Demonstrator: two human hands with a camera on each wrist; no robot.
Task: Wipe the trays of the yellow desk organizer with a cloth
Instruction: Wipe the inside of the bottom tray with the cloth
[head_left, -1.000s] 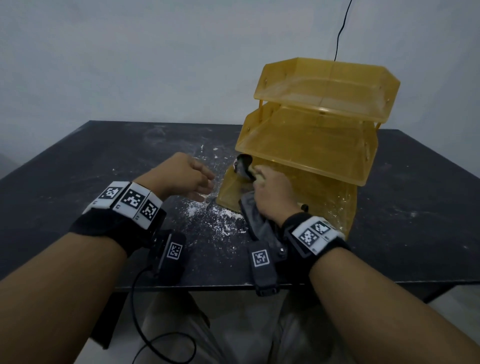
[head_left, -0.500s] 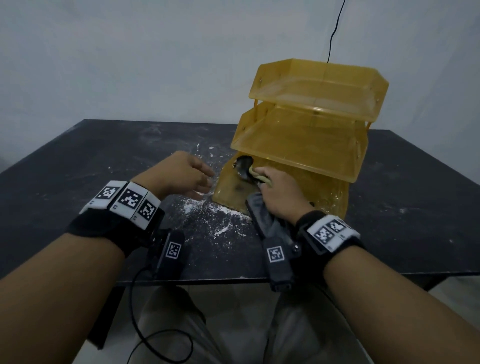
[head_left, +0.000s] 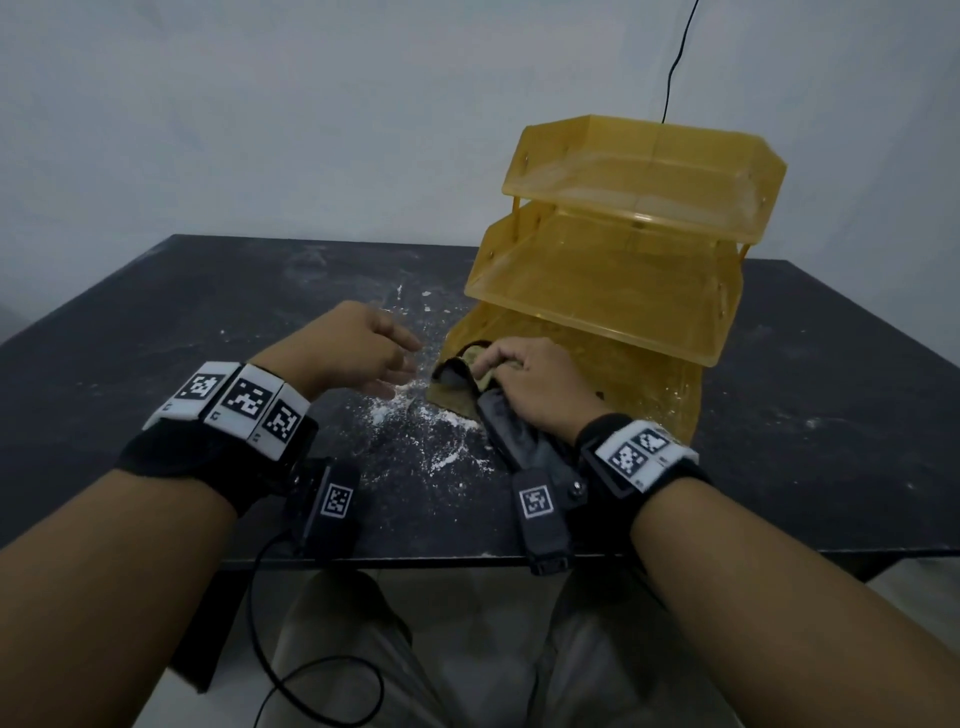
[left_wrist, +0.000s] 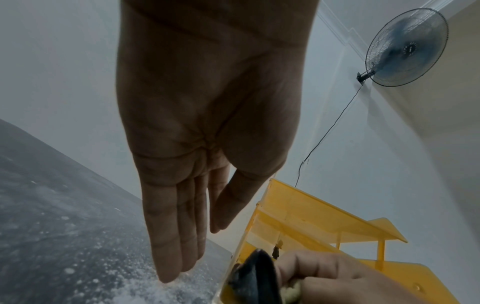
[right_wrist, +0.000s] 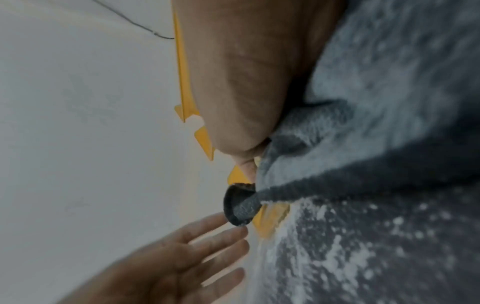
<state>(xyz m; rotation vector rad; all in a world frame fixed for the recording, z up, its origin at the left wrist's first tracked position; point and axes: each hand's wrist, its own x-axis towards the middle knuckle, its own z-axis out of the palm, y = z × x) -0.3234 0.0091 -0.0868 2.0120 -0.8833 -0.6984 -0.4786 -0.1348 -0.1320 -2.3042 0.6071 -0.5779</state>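
The yellow three-tier desk organizer (head_left: 623, 270) stands on the black table (head_left: 156, 322), right of centre. My right hand (head_left: 524, 374) grips a bunched dark grey cloth (head_left: 511, 431) at the front left corner of the bottom tray (head_left: 660, 395), pressing it on the tray. The cloth (right_wrist: 363, 133) shows dusted with white powder in the right wrist view and trails back under my wrist. My left hand (head_left: 379, 358) hovers just left of the organizer (left_wrist: 324, 222) with straight fingers (left_wrist: 171, 246) over the powder, holding nothing.
White powder (head_left: 415, 426) is scattered on the table in front of the organizer's left corner. The table's near edge (head_left: 415, 558) lies just behind my wrists. A wall fan (left_wrist: 407, 47) with a hanging cord is mounted behind the organizer.
My right hand has drawn the cloth toward the bottom tray's front left corner. The left hand stays left of the organizer, its fingers a little more stretched out.
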